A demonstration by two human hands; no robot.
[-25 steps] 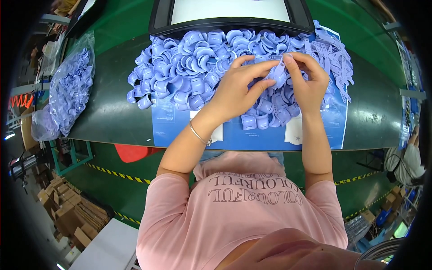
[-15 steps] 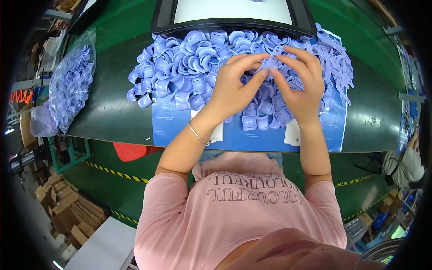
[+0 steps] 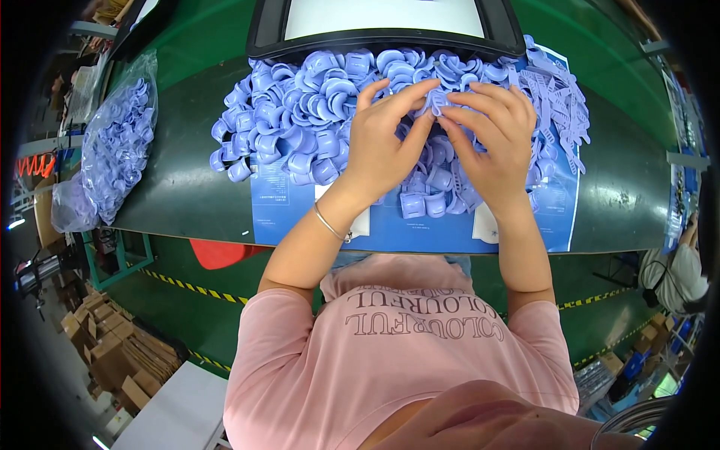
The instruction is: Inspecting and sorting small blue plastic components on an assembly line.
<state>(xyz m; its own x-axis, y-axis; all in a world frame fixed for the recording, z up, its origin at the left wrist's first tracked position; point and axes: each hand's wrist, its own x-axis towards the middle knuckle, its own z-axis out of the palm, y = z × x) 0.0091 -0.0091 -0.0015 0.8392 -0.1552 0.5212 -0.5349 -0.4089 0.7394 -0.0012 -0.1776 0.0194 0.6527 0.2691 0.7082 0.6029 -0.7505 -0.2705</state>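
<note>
Between my fingertips, over the pile, is a small slotted lavender plastic strap. My left hand pinches it from the left with thumb and forefinger. From the right, the thumb and fingers of my right hand close on the same strap. It looks bent or curled now; whether a second part is joined to it, I cannot tell. Curved lavender plastic pieces lie heaped around and left of my hands. Flat slotted straps are piled beyond my right hand.
A black-rimmed tray with a white base stands behind the heap. Blue printed sheets lie under the parts on the dark green table. A clear bag of lavender parts sits at the left end; a red stool shows below.
Both hands have shifted slightly left. The strap, earlier slanting up and fairly straight, now appears curled and turned between the fingertips.
</note>
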